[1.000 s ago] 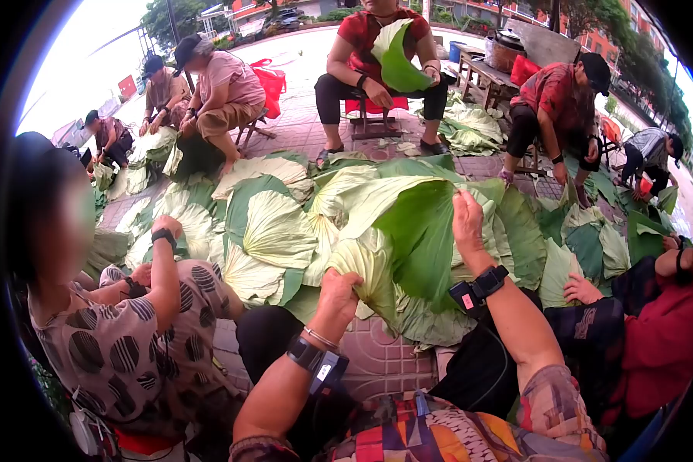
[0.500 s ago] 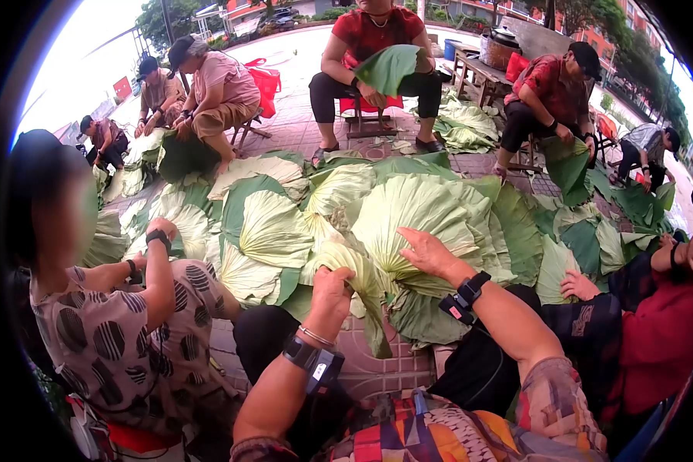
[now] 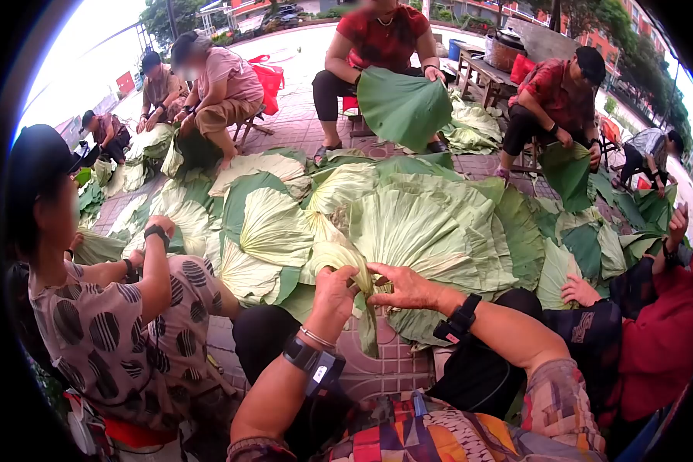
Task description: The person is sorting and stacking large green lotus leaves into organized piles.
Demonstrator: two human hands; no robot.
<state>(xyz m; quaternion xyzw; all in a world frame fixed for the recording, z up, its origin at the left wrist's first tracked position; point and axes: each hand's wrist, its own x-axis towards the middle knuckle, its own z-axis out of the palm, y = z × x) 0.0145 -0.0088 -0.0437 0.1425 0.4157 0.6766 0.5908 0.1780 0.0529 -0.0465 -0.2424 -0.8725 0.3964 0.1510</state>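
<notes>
My left hand (image 3: 335, 296) is closed on a pale, folded lotus leaf (image 3: 337, 252), whose narrow end hangs down below my fingers. At the leaf's right edge, my right hand (image 3: 414, 290) curls its thumb and fingers around the fold, close to the left. A broad pile of pale green lotus leaves (image 3: 431, 231) lies just beyond my hands, fanned out and overlapping. Part of the held leaf is covered by my fingers.
Close on my left sits a person in a patterned shirt (image 3: 92, 323); a person in red (image 3: 662, 331) is on my right. Opposite, another person holds a dark green leaf (image 3: 404, 108). A wooden bench (image 3: 485, 73) with a pot stands behind on the paving.
My right hand has moved left from above the large leaf pile to the leaf in my left hand. The held leaf is gathered narrower. Across from me, a person's green leaf has swung lower.
</notes>
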